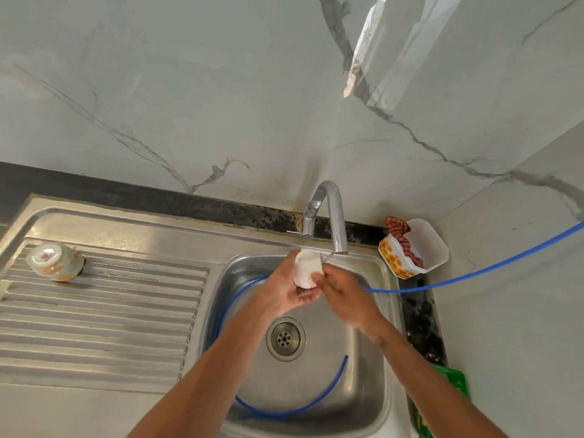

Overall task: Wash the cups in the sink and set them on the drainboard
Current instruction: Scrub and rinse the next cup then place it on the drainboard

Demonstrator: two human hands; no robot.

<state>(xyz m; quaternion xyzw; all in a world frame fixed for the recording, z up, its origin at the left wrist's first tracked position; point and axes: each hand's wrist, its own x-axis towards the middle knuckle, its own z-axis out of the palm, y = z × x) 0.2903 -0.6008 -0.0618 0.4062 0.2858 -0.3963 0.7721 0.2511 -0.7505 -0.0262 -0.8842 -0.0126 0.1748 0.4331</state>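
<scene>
A small white cup (306,267) is held over the steel sink (373,390), just left of the tap spout (335,216). My left hand (284,292) grips the cup from below and behind. My right hand (343,300) pinches its rim and side with the fingertips. A second cup (55,262), patterned in orange, stands upside down at the far left of the ridged drainboard (101,317). No running water is plainly visible.
A thin blue hose (474,273) comes in from the right and coils inside the sink round the drain (285,338). A flowered plastic tub (414,248) with a checked cloth sits in the right corner. A green object (452,380) lies on the dark counter at right.
</scene>
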